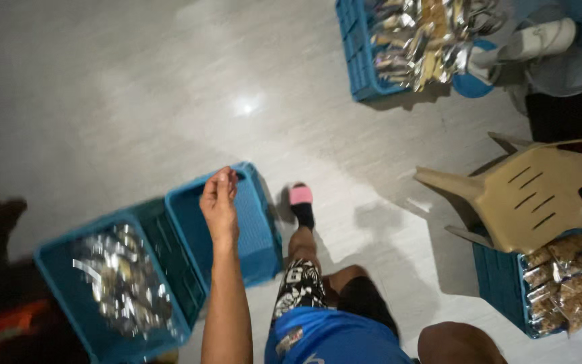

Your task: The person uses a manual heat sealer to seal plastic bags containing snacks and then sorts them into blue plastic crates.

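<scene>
Count of blue plastic crates: four. Near left, one blue crate filled with shiny silver packets (112,290); just beside it, one empty blue crate (227,226); far centre-right, one blue crate of silver foil packets (372,50); near right, one blue crate of clear bags holding brown snacks (506,286). Packets and bags too blurred and heaped to count. Tan slotted plastic chairs (540,195): one. Pink slippers (300,195): one. Raised bare hands (219,199): one.

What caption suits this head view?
A left hand hovers over an empty blue plastic crate beside another blue crate of shiny packets.
</scene>
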